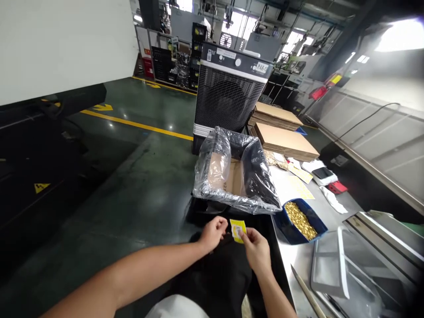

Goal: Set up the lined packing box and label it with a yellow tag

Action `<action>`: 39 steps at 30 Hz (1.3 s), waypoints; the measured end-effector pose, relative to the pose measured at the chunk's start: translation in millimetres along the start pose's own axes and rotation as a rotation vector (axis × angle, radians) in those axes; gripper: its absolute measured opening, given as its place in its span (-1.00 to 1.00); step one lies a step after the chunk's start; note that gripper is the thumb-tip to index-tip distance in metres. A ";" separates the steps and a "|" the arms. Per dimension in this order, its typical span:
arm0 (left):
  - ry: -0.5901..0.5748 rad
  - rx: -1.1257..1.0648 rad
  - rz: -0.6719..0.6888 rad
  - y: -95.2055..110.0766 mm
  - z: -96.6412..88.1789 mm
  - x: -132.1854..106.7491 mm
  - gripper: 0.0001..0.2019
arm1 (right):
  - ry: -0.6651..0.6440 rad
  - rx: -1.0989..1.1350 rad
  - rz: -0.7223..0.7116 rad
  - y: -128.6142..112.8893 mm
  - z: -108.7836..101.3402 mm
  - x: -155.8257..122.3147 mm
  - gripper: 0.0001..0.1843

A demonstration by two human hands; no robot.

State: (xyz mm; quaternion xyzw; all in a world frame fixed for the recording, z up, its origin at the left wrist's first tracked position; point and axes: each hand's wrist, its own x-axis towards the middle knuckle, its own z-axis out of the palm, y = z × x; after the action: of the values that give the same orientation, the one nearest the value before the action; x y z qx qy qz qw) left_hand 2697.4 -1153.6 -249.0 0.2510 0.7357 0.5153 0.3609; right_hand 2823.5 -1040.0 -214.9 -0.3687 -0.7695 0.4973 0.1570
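Observation:
Between the thumb and fingers of my right hand [257,251] is a small yellow label [236,224] with a pale printed middle. Just to its left, my left hand [213,234] has its fingers curled together at the tips; whatever they may pinch is too small to make out. Both hands are above my dark-clothed lap. Beyond them stands a black crate lined with a clear plastic bag [212,187], with brown cardboard [234,176] inside it. Right of the crate, a blue bin [288,232] holds many small brass-coloured parts [300,221].
A metal worktable [289,256] runs along the right, bearing yellow label sheets [300,187], a clear-fronted frame [327,265] and a long blade-like tool [306,289]. Stacked cardboard [286,140] and an air cooler [228,95] stand behind the crate. A white machine panel [66,44] juts in at upper left.

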 end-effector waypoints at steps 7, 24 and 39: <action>-0.016 0.567 0.120 -31.6 -48.8 38.6 -0.59 | 0.086 -0.351 -0.306 0.3 66.4 65.3 -0.61; -0.077 0.865 0.212 -43.1 -43.9 50.4 -0.73 | -0.247 -1.059 -0.533 3.1 91.5 108.2 -0.67; 0.031 0.695 0.248 -50.2 -41.3 50.2 -0.74 | -0.331 -1.146 -0.527 3.1 90.3 116.0 -0.57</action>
State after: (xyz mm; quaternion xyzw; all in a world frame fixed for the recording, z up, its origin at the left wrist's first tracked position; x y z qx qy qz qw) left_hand 2634.1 -1157.5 -301.2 0.4380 0.8361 0.2783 0.1779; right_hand 2691.1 -1014.0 -273.4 -0.1115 -0.9914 0.0031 -0.0687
